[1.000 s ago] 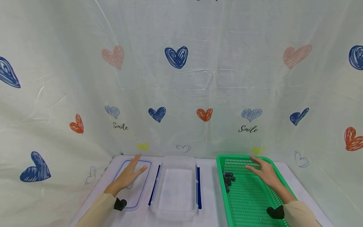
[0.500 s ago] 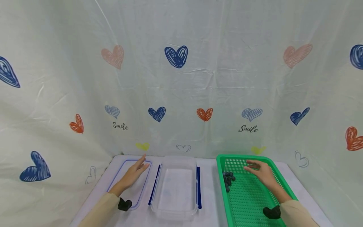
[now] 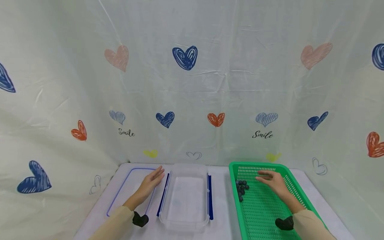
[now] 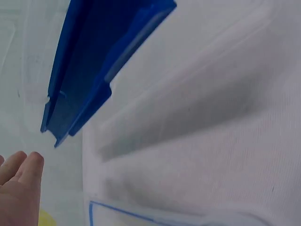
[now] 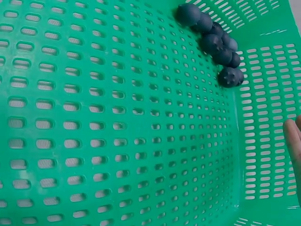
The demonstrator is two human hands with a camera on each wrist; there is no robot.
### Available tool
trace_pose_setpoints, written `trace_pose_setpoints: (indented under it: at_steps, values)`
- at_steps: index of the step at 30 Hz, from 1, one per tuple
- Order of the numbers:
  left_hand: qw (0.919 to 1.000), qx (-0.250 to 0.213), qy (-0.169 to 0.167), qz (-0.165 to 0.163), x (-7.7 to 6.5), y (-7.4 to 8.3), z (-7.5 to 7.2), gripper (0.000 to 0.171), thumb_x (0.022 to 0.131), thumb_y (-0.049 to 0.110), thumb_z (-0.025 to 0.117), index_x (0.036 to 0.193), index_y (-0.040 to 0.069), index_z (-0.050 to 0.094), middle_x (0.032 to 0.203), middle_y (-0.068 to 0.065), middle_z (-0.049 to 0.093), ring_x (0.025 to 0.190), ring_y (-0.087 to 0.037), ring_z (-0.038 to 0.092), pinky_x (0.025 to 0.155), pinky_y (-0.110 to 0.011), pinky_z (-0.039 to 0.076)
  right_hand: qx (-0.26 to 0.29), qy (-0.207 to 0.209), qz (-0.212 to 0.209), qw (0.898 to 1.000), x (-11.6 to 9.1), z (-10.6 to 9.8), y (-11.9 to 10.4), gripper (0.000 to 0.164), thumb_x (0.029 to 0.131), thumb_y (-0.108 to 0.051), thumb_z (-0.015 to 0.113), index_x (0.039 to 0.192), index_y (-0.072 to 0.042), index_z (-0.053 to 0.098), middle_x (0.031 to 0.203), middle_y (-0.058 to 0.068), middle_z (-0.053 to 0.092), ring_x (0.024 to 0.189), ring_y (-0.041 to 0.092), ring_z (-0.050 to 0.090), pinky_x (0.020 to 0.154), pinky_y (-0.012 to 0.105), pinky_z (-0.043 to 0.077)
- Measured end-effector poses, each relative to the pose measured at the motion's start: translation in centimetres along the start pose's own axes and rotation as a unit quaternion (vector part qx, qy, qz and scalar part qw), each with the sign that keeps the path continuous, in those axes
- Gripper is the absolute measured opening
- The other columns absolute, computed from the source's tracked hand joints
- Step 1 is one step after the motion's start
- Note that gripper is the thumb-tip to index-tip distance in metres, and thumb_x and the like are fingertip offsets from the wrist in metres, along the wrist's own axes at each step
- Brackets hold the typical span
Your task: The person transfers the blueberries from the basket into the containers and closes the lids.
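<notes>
In the head view, the left hand (image 3: 146, 186) was at the lower left, over the blue-edged lid (image 3: 127, 186), near the clear container (image 3: 186, 198); its fingers were straight and held nothing. The right hand (image 3: 275, 184) was at the lower right, above the green basket (image 3: 259, 211), its fingers loosely extended, also holding nothing. Dark berries (image 3: 242, 190) lay together along the basket's left side. The left wrist view showed a blue clasp (image 4: 87, 70) at the upper left, apart from the fingertips below. In the right wrist view, the berries were at the upper right, apart from the fingers at the right edge.
</notes>
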State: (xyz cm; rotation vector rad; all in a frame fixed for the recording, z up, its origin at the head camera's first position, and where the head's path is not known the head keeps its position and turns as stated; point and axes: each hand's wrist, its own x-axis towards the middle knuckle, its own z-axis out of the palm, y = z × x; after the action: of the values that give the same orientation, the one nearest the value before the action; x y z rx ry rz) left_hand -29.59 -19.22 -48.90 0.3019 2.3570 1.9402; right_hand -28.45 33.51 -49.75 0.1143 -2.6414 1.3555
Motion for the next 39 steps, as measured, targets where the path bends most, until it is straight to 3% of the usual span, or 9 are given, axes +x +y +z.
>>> trace_pose_setpoints:
  at_steps: [4, 13, 39]
  values:
    - [0.9996, -0.027, -0.001, 0.0, -0.1, -0.2, 0.7, 0.061, 0.105, 0.022, 0.054, 0.154, -0.003, 0.028, 0.155, -0.023, 0.035, 0.143, -0.035, 0.032, 0.115, -0.043, 0.028, 0.006, -0.008, 0.008, 1.0, 0.0, 0.4, 0.1, 0.05, 0.092, -0.025, 0.074, 0.13, 0.007, 0.061, 0.127, 0.026, 0.062, 0.115, 0.044, 0.06, 0.089, 0.053, 0.056]
    - [0.9995, -0.031, -0.003, -0.002, -0.3, -0.6, 1.8, 0.062, 0.104, 0.019, 0.054, 0.153, -0.007, 0.027, 0.157, -0.024, 0.03, 0.144, -0.036, 0.029, 0.114, -0.042, 0.03, 0.011, -0.02, 0.013, 1.0, -0.3, 1.3, 0.2, 0.045, 0.091, -0.019, 0.075, 0.125, 0.009, 0.063, 0.122, 0.026, 0.064, 0.111, 0.043, 0.063, 0.086, 0.049, 0.058]
    - [0.9996, 0.012, 0.013, 0.022, -1.0, -1.4, 3.3, 0.05, 0.103, 0.005, 0.053, 0.146, -0.014, 0.036, 0.153, -0.026, 0.034, 0.143, -0.04, 0.029, 0.115, -0.047, 0.027, 0.036, -0.044, 0.002, 0.998, -0.1, 4.3, 2.3, 0.034, 0.087, -0.007, 0.077, 0.113, 0.012, 0.067, 0.113, 0.028, 0.066, 0.096, 0.037, 0.068, 0.075, 0.039, 0.061]
